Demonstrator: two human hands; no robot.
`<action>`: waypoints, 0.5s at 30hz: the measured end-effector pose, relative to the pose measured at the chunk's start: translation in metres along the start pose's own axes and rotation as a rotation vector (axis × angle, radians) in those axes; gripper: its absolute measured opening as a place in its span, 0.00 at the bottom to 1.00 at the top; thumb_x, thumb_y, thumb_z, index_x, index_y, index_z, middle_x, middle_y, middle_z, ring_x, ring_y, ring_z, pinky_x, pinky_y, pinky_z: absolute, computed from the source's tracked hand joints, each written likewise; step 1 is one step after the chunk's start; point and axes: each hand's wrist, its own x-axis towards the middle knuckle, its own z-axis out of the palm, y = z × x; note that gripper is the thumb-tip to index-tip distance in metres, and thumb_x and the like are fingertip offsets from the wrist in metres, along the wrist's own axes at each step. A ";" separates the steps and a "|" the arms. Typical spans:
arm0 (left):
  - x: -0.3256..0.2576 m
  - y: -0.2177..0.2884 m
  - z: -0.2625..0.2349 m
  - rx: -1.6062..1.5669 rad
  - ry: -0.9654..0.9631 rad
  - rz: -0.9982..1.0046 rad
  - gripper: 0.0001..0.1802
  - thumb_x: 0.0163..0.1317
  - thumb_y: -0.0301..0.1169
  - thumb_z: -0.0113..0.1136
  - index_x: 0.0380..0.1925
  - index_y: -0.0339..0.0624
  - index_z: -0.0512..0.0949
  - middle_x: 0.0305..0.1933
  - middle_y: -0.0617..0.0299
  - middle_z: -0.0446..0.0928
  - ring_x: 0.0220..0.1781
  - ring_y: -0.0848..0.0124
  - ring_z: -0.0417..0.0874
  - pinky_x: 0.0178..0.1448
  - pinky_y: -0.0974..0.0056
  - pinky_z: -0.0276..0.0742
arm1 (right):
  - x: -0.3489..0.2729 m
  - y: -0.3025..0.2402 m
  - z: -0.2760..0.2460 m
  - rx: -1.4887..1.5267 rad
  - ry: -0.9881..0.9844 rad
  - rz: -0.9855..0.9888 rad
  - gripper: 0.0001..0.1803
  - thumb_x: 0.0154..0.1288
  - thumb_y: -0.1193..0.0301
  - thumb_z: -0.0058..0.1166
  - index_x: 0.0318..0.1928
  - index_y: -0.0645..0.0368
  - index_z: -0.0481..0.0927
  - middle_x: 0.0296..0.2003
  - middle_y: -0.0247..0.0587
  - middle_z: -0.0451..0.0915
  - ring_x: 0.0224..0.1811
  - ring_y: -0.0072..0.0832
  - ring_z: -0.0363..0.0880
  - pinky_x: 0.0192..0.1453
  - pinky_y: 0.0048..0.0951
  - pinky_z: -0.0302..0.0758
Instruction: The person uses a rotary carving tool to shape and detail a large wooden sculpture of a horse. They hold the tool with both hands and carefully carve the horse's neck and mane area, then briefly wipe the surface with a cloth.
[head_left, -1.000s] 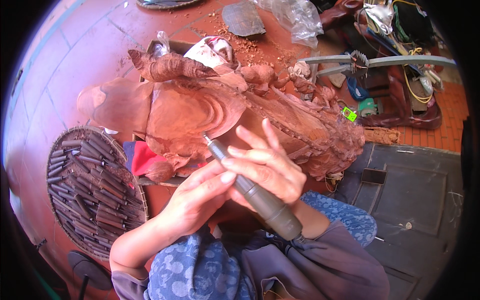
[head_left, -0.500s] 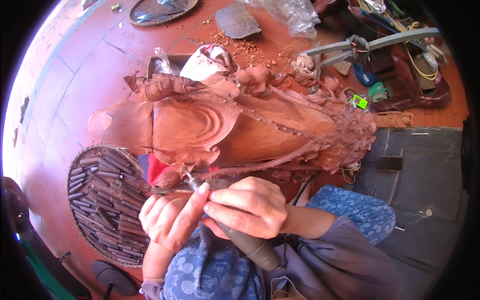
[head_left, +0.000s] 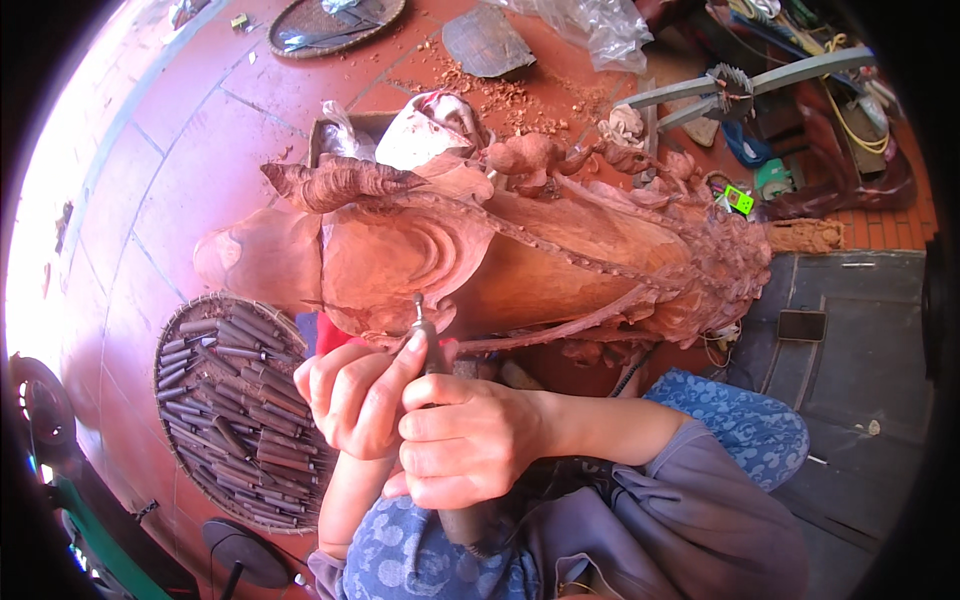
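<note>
Both my hands are closed on a grey-brown rotary carving tool (head_left: 463, 525), which points away from me, nearly straight ahead. My right hand (head_left: 470, 440) wraps its fingers round the body. Beside it my left hand (head_left: 352, 395) has curled fingers, with its thumb pressed against the tool's neck near the tip. A thin metal bit (head_left: 419, 303) sticks out at the front, over the near curled edge of a large reddish wood carving (head_left: 385, 235). Whether the bit touches the wood I cannot tell. The carving lies on its side across the view, with smooth folds and knobbly relief at its right end.
Left of my hands, a round woven basket (head_left: 160, 400) holds many dark-handled chisels. A clamp-like grey metal frame (head_left: 810, 70) juts in at the far right. On a dark mat (head_left: 870, 370) lies a phone (head_left: 802, 325). Wood chips (head_left: 505, 100) litter the red tiles beyond the carving.
The tool has swung from leaning left to pointing almost straight ahead, its bit moving right and farther over the carving. My right hand's fingers now wrap it more fully. The whole view shifted slightly.
</note>
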 end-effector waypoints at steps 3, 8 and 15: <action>0.004 0.002 0.007 -0.081 0.008 -0.023 0.18 0.45 0.32 0.75 0.39 0.45 0.87 0.30 0.67 0.77 0.33 0.69 0.80 0.41 0.63 0.72 | -0.002 0.000 -0.003 -0.037 -0.016 0.013 0.13 0.52 0.72 0.66 0.21 0.54 0.72 0.23 0.29 0.71 0.29 0.27 0.73 0.41 0.33 0.74; 0.007 0.004 0.008 -0.111 -0.014 -0.044 0.18 0.44 0.28 0.78 0.38 0.39 0.86 0.29 0.63 0.77 0.32 0.66 0.79 0.38 0.62 0.76 | -0.002 0.004 -0.002 -0.039 -0.017 0.031 0.13 0.52 0.72 0.66 0.21 0.54 0.72 0.23 0.29 0.71 0.29 0.26 0.73 0.41 0.33 0.73; -0.001 -0.005 0.001 -0.075 -0.002 -0.078 0.17 0.46 0.30 0.68 0.39 0.40 0.87 0.32 0.61 0.80 0.34 0.66 0.82 0.41 0.62 0.77 | 0.005 0.006 0.010 0.050 0.002 0.021 0.14 0.54 0.73 0.68 0.21 0.55 0.73 0.23 0.29 0.71 0.27 0.27 0.73 0.40 0.35 0.73</action>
